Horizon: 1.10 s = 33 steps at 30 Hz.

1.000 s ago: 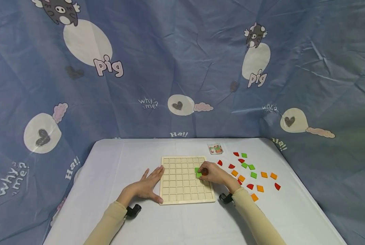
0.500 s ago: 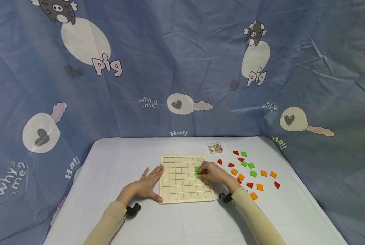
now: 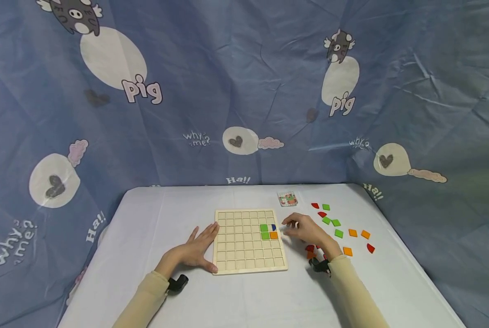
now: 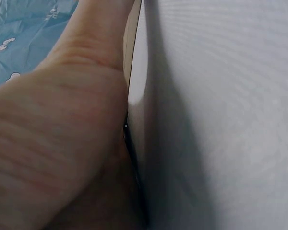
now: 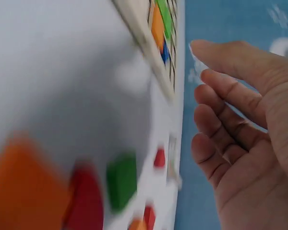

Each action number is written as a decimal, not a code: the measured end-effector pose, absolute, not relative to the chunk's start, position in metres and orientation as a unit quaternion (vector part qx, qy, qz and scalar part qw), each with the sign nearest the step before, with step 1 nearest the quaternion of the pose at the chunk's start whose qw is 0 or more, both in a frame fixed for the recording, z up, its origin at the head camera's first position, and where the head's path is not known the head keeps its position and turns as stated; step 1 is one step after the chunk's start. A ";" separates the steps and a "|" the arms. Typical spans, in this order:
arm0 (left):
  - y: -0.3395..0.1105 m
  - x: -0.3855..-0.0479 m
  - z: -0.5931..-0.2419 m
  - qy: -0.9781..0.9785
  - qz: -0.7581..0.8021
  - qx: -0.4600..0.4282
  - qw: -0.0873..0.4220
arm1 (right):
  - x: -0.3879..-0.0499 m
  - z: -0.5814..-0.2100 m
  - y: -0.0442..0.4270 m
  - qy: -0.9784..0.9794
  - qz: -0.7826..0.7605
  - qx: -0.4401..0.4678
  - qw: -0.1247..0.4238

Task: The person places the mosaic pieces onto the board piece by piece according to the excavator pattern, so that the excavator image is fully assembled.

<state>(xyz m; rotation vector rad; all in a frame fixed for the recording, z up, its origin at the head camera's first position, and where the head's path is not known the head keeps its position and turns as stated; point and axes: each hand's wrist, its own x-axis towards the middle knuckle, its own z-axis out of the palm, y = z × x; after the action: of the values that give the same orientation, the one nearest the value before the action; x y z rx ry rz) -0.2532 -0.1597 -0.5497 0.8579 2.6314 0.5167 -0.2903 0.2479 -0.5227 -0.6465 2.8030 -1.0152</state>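
Observation:
A pale wooden grid board lies on the white table. On its right side sit two green square tiles, an orange tile and a small blue piece, packed together. My left hand rests flat with spread fingers against the board's left edge; the left wrist view mostly shows the hand's underside. Just off the board's right edge hovers my right hand, its fingers loosely bent. Nothing is between its thumb and fingers in the right wrist view.
Loose pieces are scattered right of the board: green squares, orange squares and red quarter-round pieces. My right hand and wrist cover some of them. A small picture card lies behind the board. A blue printed cloth hangs beyond the table.
My right hand has let go at the board and moved right, off its edge. The orange tile and blue piece beside the green tiles now show. My left hand has stayed put.

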 end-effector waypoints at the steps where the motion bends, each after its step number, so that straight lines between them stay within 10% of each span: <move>1: -0.160 -0.253 -0.550 0.922 0.181 0.300 0.163 | -0.289 -0.523 0.256 0.919 -0.340 -0.193 0.047; 16: -0.162 -0.253 -0.549 0.923 0.182 0.302 0.156 | -0.269 -0.537 0.380 0.934 -0.356 -0.016 0.031; 33: -0.160 -0.252 -0.550 0.920 0.188 0.304 0.158 | -0.267 -0.546 0.397 0.950 -0.308 0.033 0.043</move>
<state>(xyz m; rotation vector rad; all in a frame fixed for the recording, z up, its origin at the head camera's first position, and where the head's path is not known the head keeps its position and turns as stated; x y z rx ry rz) -0.2516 -0.1602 -0.5499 0.8707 2.6317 0.5367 -0.2669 0.3968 -0.5456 0.1006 2.9042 -0.9422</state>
